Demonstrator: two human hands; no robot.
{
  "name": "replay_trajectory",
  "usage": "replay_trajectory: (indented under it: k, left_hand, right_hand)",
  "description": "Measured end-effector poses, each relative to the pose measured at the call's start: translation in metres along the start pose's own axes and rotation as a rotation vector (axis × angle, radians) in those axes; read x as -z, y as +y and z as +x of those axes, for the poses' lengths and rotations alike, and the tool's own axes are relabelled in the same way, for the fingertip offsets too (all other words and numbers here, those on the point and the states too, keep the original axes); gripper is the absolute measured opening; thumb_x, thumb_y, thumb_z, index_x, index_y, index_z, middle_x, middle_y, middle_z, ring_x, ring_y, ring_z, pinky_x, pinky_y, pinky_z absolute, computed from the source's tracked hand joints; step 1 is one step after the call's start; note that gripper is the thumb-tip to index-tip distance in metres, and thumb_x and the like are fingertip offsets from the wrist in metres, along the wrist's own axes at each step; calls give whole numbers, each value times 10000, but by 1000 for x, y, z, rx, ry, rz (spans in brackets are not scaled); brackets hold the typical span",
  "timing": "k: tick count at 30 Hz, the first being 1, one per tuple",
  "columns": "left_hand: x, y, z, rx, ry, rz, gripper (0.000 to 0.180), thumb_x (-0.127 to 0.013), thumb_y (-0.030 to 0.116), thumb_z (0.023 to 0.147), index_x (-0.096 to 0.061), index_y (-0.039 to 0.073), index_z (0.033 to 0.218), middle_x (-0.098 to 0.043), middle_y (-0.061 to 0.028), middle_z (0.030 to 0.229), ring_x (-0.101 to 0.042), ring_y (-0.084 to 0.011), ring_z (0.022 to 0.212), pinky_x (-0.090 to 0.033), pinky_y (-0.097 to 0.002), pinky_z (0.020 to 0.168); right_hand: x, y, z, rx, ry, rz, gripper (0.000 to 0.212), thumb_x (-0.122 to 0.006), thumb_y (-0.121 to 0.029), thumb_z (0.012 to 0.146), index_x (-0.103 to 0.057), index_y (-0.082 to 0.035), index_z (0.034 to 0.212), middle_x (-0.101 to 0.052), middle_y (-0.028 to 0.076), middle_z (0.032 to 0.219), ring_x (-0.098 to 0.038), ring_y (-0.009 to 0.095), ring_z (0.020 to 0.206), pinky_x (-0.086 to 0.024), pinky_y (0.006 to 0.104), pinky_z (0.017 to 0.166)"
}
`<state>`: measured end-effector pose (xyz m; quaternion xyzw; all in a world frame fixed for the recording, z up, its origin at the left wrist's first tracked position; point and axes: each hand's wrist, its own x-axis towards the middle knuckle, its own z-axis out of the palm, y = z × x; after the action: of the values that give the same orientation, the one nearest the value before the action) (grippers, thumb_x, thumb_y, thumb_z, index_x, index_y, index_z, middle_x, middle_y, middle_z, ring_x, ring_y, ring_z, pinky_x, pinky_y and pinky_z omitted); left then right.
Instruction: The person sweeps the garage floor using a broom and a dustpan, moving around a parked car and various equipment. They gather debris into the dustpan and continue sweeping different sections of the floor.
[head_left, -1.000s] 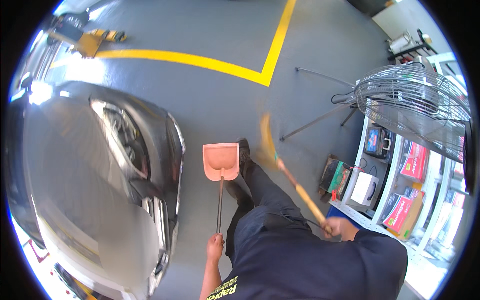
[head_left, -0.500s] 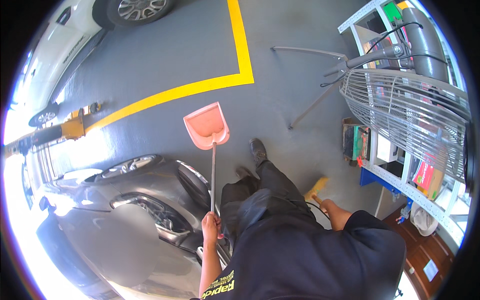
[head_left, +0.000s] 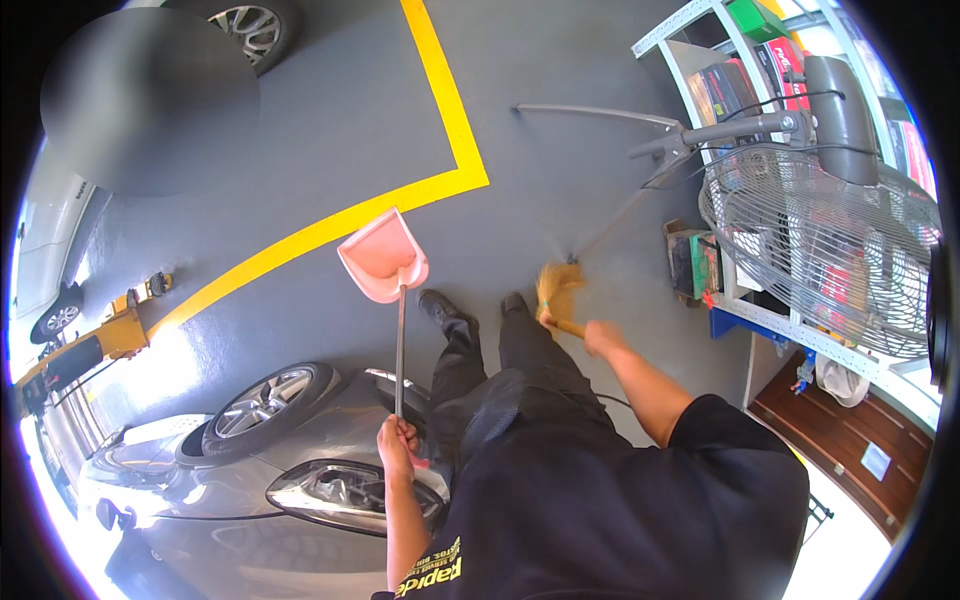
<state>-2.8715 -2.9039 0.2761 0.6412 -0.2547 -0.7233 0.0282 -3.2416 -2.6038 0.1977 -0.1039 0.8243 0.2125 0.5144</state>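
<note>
A long-handled pink dustpan [head_left: 385, 262] extends forward from my left hand [head_left: 398, 440], whose fingers are wrapped round the upper end of its handle. The pan is beside the yellow floor line, its hollow side facing up. My right hand [head_left: 604, 340] grips the wooden handle of a straw broom [head_left: 558, 292]. The broom's bristles are fanned and slightly blurred, just right of my right shoe [head_left: 513, 303]. Broom and dustpan are apart, with both my feet between them and me.
A grey car [head_left: 290, 490] stands close on my left. A large grey fan [head_left: 820, 240] with splayed legs is at the right, before a shelf [head_left: 775, 325] of boxes. Farther left are a yellow lifting device [head_left: 115, 335] and another car's wheel [head_left: 250, 30]. A yellow line [head_left: 440, 185] marks the floor.
My right hand has swung the broom forward and left, from beside my hip to near my shoes. The dustpan sits slightly farther left in view, still held. My feet have shifted.
</note>
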Motion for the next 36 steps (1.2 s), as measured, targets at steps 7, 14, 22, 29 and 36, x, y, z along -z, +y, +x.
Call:
replay_trajectory:
  k: [7,14,22,29,36]
  left_hand:
    - [43,73,25,13,54,59,298,-511,302,991,-455,120,762,-392,18,672,-381,-84,573,-268,-243,455]
    - [40,121,44,-47,108,33,285,-506,305,991,-442,123,782,-391,11,683,-373,-93,569,-265,-251,466]
    - [-17,182,55,-4,172,36,298,-494,334,997,-451,120,795,-406,-11,675,-372,-107,554,-276,-250,460]
    - [-96,230,100,21,166,3,307,-497,345,993,-447,126,783,-410,-13,660,-367,-119,538,-285,-265,462]
    - [-137,247,113,48,49,97,309,-493,336,997,-441,127,775,-409,-10,669,-391,-111,573,-284,-261,462]
  right_hand:
    - [105,-90,16,-60,205,237,283,-676,-212,869,-709,-62,1107,-724,171,1095,-694,351,1035,-558,462,856]
    - [226,-183,109,0,383,448,283,-669,-208,865,-711,-77,1112,-718,159,1133,-685,340,1067,-557,446,885]
    - [343,-251,198,178,464,612,270,-640,-162,845,-718,-52,1078,-712,198,1116,-676,374,1067,-544,457,887]
    - [486,-152,195,315,579,546,381,-758,-249,737,-724,10,1015,-716,254,1010,-714,370,913,-561,450,780]
    - [681,8,73,141,331,519,583,-678,-113,828,-578,-148,1401,-535,-26,690,-381,61,486,-310,256,417]
